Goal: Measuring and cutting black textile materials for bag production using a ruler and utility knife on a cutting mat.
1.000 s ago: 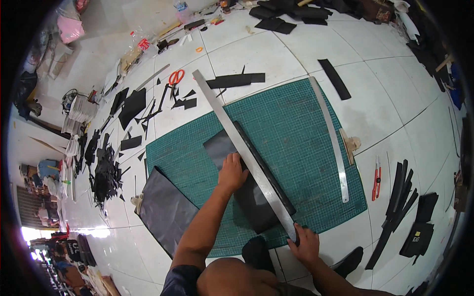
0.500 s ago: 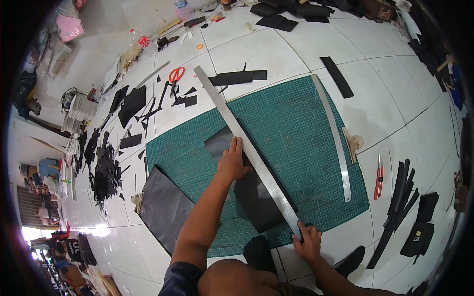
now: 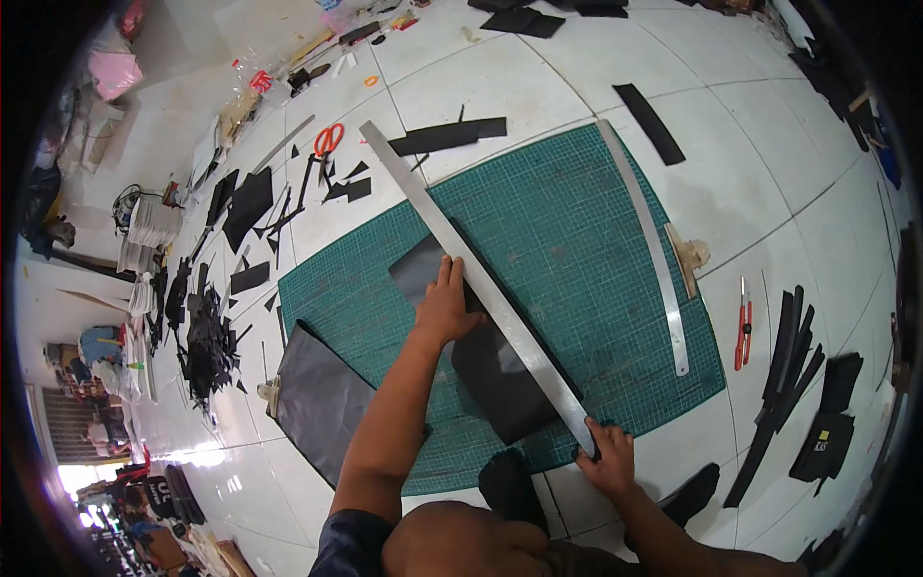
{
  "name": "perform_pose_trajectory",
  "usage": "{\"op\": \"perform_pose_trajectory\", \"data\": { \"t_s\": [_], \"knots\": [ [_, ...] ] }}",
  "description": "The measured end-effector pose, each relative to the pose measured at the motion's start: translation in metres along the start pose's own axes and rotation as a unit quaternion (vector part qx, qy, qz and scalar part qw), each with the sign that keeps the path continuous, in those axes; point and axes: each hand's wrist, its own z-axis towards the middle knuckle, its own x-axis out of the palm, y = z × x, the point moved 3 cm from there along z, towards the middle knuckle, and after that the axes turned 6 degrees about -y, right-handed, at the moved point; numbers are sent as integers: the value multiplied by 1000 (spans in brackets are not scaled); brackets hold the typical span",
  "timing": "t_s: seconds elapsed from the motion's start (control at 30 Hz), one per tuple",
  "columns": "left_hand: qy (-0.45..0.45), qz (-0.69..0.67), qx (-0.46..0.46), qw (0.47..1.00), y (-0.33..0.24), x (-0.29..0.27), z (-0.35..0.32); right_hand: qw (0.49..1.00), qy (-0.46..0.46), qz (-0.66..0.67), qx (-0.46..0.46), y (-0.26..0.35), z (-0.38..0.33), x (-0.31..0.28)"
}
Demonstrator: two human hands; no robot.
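— What are the hands doing, from where I sit at the feed?

— I see my left hand (image 3: pixel 447 308) pressed flat and open on the long steel ruler (image 3: pixel 476 284), fingers spread, at the centre of the frame. It grips nothing; I judge it is there to pin the ruler down so it cannot slide. My right hand (image 3: pixel 608 454), lower right of centre, is closed over the ruler's near end, perhaps around a small blade, though I cannot tell.

— And the piece under it?

— The black sheet (image 3: pixel 490 361) lies on the green cutting mat (image 3: pixel 577 221), mid-frame, with the ruler running diagonally across it from upper left to lower right, so its edge marks a straight line over the material.

— Anything else close by?

— A second steel ruler (image 3: pixel 649 245) rests along the mat's right side, a larger dark sheet (image 3: pixel 322 399) overlaps its lower-left corner, and orange-handled scissors (image 3: pixel 328 138) lie at upper left.

— What is unclear?

— The ruler's tip sits under my right fingers, and my head blocks the bottom edge.
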Motion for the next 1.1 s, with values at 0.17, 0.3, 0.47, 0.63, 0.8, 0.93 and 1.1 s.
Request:
{"op": "perform_pose_trajectory", "data": {
  "t_s": [0.17,0.3,0.47,0.63,0.8,0.93,1.1],
  "knots": [
    [-29,9,19,999,2,-1,4,999,-3,19,25,11,13,-8],
    [-28,1,16,999,4,-2,3,998,-5,41,39,11,10,-8],
    [-44,31,32,998,4,4,5,999,-23,25,20,9,7,-6],
    [-43,39,33,998,5,4,3,999,-3,32,36,9,6,-5],
    [-37,28,34,998,3,4,5,999,-10,25,23,9,7,-8],
    [-27,28,34,999,8,4,9,999,5,11,30,6,6,-3],
    [37,21,-6,999,3,2,10,999,9,11,34,9,11,-6]
  ]
}}
